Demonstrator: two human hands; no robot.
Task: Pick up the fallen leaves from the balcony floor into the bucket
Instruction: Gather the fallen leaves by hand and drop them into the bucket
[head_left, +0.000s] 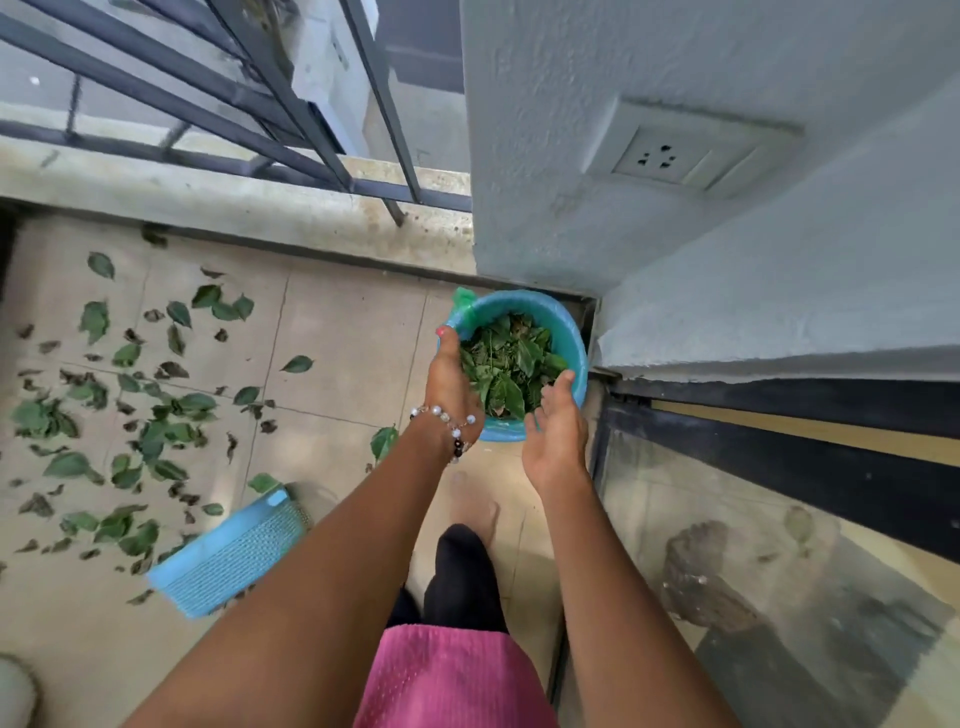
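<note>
The round turquoise bucket (563, 332), lined with a thin green plastic bag, stands in the balcony corner at about one o'clock from the view's centre, heaped with glossy green leaves (506, 366). Both hands hover over it, palms facing each other: the left hand (451, 376), with a beaded bracelet (451, 428) at its wrist, has straight fingers along the rim at nine o'clock of the bucket; the right hand (557, 428), loosely cupped, is at the rim at five o'clock. Neither grips anything. More fallen leaves (130, 415) litter the beige tiled floor (343, 332) toward nine o'clock. A woven-textured blue basket (234, 556) lies at seven o'clock. Dark metal railing (291, 130) crosses at eleven o'clock; a rough plastered wall (597, 156) with a socket (660, 158) rises behind the bucket.
</note>
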